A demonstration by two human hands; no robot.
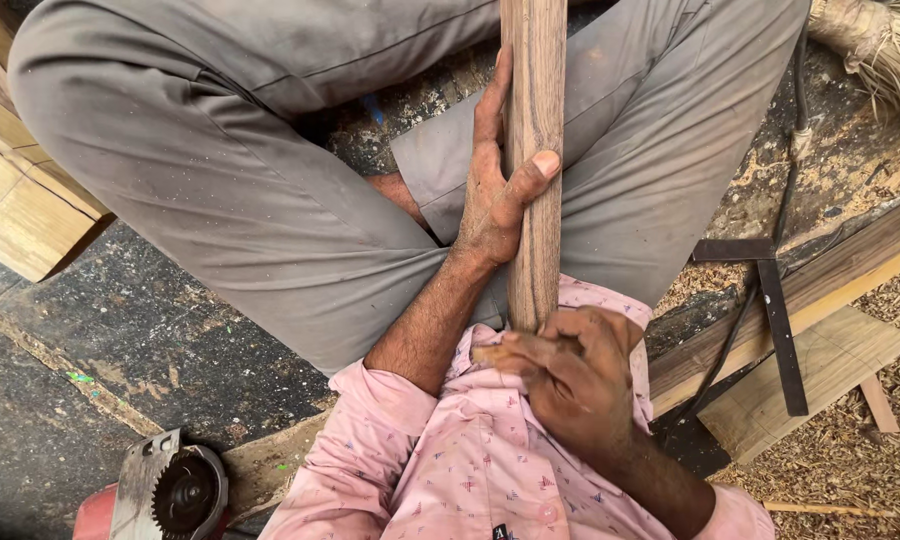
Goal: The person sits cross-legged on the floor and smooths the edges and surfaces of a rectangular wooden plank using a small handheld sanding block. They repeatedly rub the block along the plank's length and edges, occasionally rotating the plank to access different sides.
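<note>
Stick (533,90), round, brown, grainy wood, runs straight away from my chest out past my crossed legs (220,170), top end leaves frame. Left hand (495,185) wraps it mid-length from the left side, thumb pressed across the front, fingers behind, so it stays steady and cannot roll. Right hand (570,375) closes over the near end just at my shirt (450,470), fingers curled tight; something small and pale pokes out under the fingers, cannot tell what. Legs frame the stick both sides, little sideways room. Floor (90,380) to my left is dark with sawdust, circular saw (170,490) near my elbow at the bottom edge. Right: metal square (775,320) lies on planks (830,360), cable (785,190) beside, shavings around. Broom (885,45) top right corner. Wood blocks (15,200) far left.
</note>
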